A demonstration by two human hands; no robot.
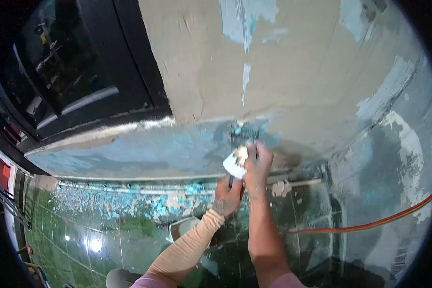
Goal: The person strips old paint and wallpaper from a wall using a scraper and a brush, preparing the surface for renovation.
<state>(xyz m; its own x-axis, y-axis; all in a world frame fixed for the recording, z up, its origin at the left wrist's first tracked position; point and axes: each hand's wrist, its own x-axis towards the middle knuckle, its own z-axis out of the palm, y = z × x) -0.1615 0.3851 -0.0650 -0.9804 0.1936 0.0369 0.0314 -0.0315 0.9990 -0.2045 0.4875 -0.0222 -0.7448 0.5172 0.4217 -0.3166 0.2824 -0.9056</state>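
Low on the wall, my left hand (228, 198), in a peach sleeve, is closed round the dark handle of a putty knife (231, 165). Its broad blade looks white and carries a cream, putty-like lump (241, 154). Close against it, my right hand (258, 167) has its fingers curled at the blade's upper right. A small dark part shows between those fingers, too blurred to name. Just above both hands is a rough dark-grey patch (245, 134) in the beige and blue-grey wall (201, 86).
Blue and white paint flakes (163, 204) litter the green tiled floor (81, 240) along the wall's foot. A pale container (176, 229) sits partly behind my left forearm. An orange hose (369, 225) crosses at right. A dark-framed window (134, 62) stands upper left.
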